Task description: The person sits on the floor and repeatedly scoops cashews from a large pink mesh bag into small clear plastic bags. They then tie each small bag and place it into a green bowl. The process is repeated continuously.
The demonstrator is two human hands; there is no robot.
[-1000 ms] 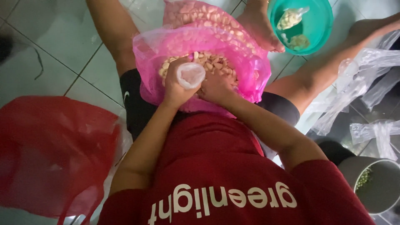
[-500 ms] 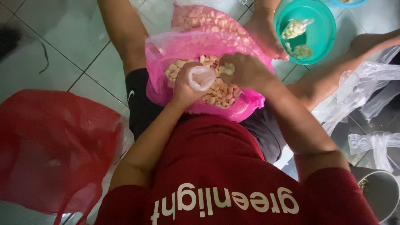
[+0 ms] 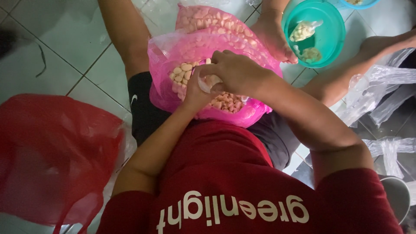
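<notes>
Nearest the camera, the person sits on the tiled floor (image 3: 52, 47) with a pink plastic bag (image 3: 173, 93) resting in the lap between spread legs, so its open mouth stays within easy reach. The left hand (image 3: 195, 93) cups a small clear bag (image 3: 207, 83) upright over the pale peeled cloves (image 3: 184, 71), probably so spills fall back in. The right hand (image 3: 236, 71) curls over that small bag's mouth, fingertips pinched; whether it holds cloves I cannot tell. A red plastic bag (image 3: 52, 151) crowds the left side, clear bags (image 3: 381, 93) the right, leaving little side room. Beyond lies a second pink bag (image 3: 208, 19), then a teal bowl (image 3: 333, 37) holding two filled packets, beside a bare foot.
</notes>
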